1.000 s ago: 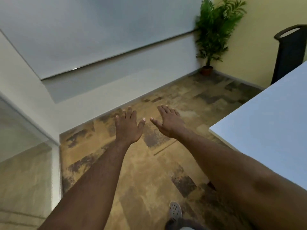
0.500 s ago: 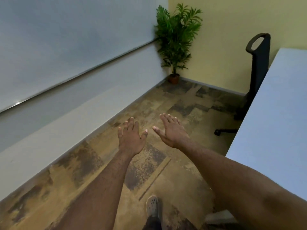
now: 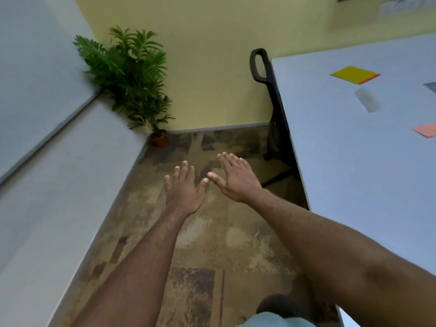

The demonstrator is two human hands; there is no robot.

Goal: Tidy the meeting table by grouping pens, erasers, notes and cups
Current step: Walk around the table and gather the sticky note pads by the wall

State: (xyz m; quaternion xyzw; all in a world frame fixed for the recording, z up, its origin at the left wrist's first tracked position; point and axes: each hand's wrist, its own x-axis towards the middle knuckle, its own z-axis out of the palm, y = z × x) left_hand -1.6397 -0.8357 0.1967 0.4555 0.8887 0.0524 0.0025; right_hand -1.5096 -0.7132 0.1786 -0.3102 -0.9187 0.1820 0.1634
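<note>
The white meeting table point(image 3: 342, 161) fills the right side of the view. On it lie a yellow note pad point(image 3: 355, 74) with a red edge, a blurred whitish eraser point(image 3: 367, 99) below it, and a pink note point(image 3: 426, 131) cut off at the right edge. A dark object point(image 3: 431, 87) shows partly at the far right. My left hand point(image 3: 184, 190) and my right hand point(image 3: 236, 178) are stretched out over the floor, left of the table, palms down, fingers apart, holding nothing.
A black chair point(image 3: 271, 97) stands at the table's far left edge. A potted plant point(image 3: 132, 76) is in the corner by the yellow wall. A white wall with a board runs along the left. Patterned brown floor lies between the wall and the table.
The view has swung to the right, bringing more of the table and the notes and eraser on it into sight. Both hands stay outstretched and empty.
</note>
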